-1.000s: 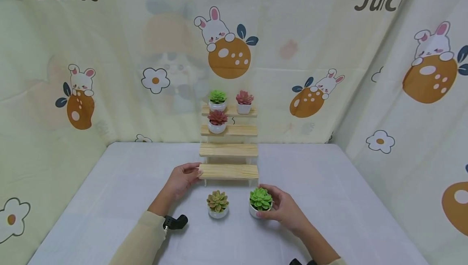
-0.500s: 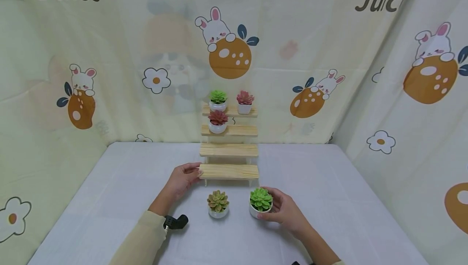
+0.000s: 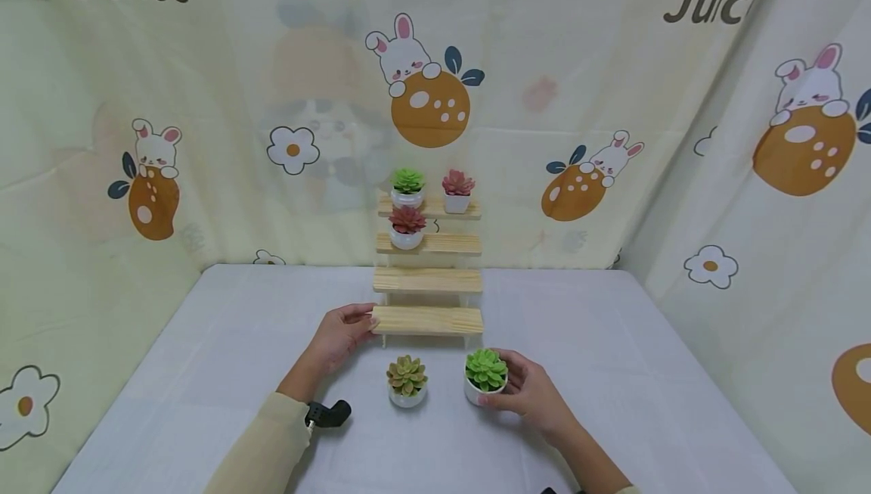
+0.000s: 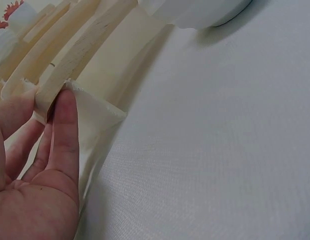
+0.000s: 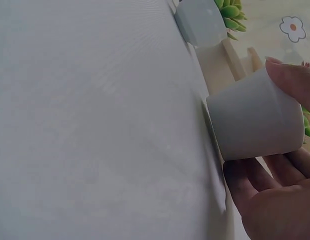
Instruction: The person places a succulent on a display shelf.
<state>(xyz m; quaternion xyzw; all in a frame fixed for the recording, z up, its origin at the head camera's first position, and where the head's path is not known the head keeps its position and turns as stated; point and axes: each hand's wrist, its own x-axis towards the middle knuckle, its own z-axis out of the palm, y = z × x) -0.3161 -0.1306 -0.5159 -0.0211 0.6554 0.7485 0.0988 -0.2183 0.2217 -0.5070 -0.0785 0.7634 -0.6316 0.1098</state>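
Note:
My left hand (image 3: 340, 337) pinches the left end of the lowest board on a tiered wooden plant stand (image 3: 429, 320); in the left wrist view, thumb and fingers (image 4: 65, 130) sit on either side of the board's end. At the stand's front right, my right hand (image 3: 534, 392) grips a bright green potted succulent (image 3: 486, 371) by its white pot (image 5: 257, 120), thumb on one side and fingers on the other. To its left, a yellowish-green succulent in a round white pot (image 3: 407, 382) stands on the table in front of the stand.
On the top board are a green succulent (image 3: 407, 182) and a pink one in a square pot (image 3: 457, 191). A dark red succulent (image 3: 407, 228) sits on the board below, at the left. Behind the white-covered table (image 3: 272, 290) hangs a printed curtain (image 3: 503, 48).
Both hands keep their places, the left on the board's end and the right on the pot. The whole head view has shifted very slightly.

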